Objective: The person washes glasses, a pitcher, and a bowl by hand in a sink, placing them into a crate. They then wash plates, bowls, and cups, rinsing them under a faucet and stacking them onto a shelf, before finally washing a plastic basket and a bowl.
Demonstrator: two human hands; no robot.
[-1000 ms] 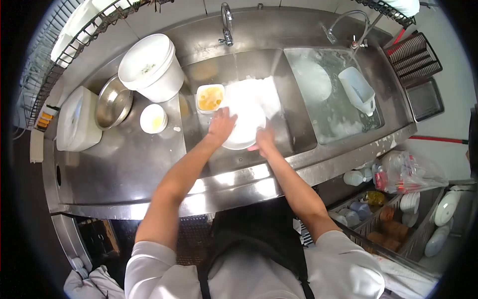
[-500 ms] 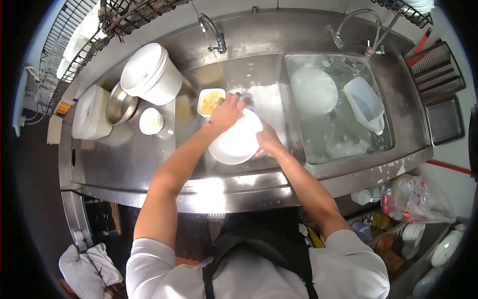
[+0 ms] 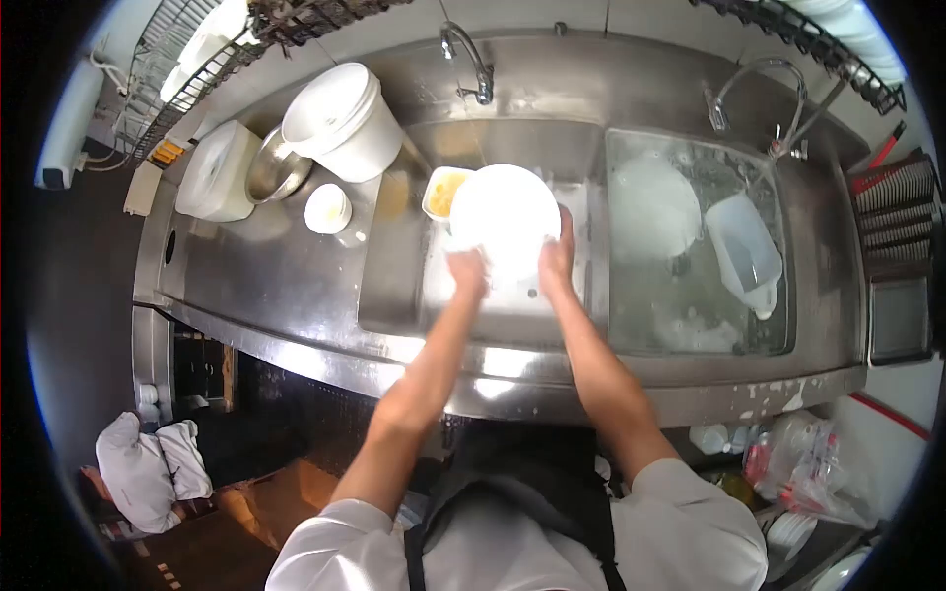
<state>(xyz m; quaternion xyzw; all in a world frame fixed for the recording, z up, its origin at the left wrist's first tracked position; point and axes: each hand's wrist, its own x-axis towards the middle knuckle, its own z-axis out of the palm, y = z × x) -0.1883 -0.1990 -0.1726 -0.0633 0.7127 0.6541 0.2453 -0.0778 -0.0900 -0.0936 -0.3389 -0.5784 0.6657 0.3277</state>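
Observation:
A white round bowl (image 3: 506, 209), washed out by glare, is held tilted over the left sink basin. My right hand (image 3: 558, 254) grips its right rim, thumb and fingers closed on the edge. At the lower left rim is my left hand (image 3: 469, 272), blurred by motion, so its fingers and anything in them cannot be made out. Just left of the bowl sits a small square white container (image 3: 434, 205) with yellow contents, partly covered by the bowl. White suds lie in the basin (image 3: 389, 310) beneath.
Cloudy water fills the right basin (image 3: 636, 305), which holds a white round dish (image 3: 655, 207) and a clear scoop (image 3: 744, 251). On the left counter are a white bucket (image 3: 360, 138), a steel bowl (image 3: 276, 167) and a small tub (image 3: 328, 209). Another person (image 3: 143, 468) is at lower left.
My left hand has come from the bowl's far edge down to its near left rim. The bowl has moved up and right in view. The camera view has shifted too.

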